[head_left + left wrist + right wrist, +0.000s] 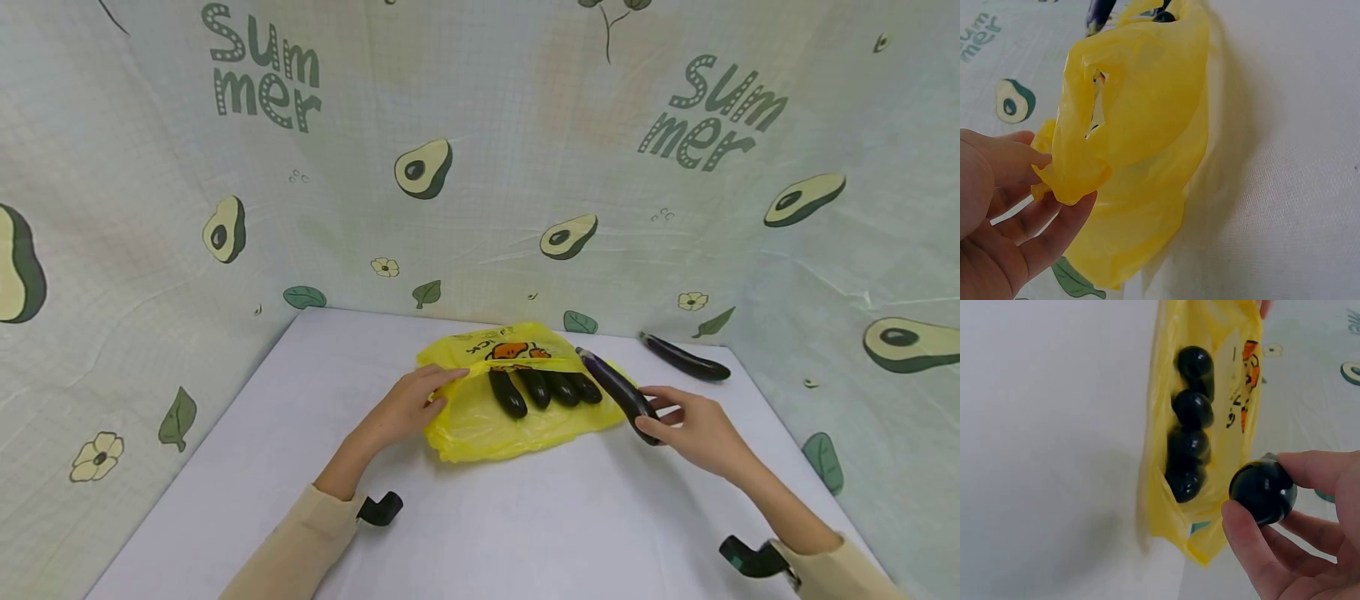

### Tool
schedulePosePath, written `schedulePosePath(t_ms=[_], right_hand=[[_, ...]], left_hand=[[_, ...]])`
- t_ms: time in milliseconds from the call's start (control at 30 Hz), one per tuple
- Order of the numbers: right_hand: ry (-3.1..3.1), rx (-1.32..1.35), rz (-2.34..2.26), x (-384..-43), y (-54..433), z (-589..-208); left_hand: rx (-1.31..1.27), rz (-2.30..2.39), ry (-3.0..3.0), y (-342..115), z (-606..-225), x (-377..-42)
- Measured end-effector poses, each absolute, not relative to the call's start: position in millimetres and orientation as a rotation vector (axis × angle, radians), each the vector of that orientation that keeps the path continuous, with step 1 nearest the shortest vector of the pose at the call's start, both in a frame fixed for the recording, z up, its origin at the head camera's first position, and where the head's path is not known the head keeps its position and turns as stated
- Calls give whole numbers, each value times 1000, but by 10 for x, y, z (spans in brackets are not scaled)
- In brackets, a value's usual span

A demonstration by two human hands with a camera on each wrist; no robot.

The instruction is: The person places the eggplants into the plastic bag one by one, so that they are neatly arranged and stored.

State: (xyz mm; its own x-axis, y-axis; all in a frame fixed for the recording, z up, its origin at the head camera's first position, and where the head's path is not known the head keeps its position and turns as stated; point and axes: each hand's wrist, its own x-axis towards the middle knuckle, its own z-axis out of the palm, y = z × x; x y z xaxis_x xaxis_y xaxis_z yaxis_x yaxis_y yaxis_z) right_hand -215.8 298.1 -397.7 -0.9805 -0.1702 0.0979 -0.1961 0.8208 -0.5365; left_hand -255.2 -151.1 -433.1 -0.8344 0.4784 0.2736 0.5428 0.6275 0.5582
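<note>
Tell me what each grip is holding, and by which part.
The right grip holds an eggplant by its rounded, stemless end; the left grip pinches the yellow bag by its edge.

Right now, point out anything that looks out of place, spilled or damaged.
Nothing looks spilled or damaged. One eggplant lies alone at the white table's back right, apart from the four eggplants inside the yellow plastic bag, so it looks slightly stray.

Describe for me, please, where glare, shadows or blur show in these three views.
Head view: small highlights on the bagged eggplants, under soft light; left wrist view: a soft shadow on the white surface right of the yellow bag; right wrist view: bright glints on the held eggplant, with the bagged eggplants looking slightly blurred.
</note>
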Motion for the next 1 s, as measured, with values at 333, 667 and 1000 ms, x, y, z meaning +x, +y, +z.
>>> schedulePosePath(t_ms=[333,667,1000], right_hand=[[-2986,389,946,-2048,2719,-3975],[-2992,503,1069,-2059,2451,-4159],[-2925,551,1170,-2142,2172,-4341]], left_hand=[[-849,-984,-2746,-1512,-4342,-2549],[-842,-978,-2755,-1512,-4330,-2550],[-864,-977,-2733,-1524,-4334,-2555]])
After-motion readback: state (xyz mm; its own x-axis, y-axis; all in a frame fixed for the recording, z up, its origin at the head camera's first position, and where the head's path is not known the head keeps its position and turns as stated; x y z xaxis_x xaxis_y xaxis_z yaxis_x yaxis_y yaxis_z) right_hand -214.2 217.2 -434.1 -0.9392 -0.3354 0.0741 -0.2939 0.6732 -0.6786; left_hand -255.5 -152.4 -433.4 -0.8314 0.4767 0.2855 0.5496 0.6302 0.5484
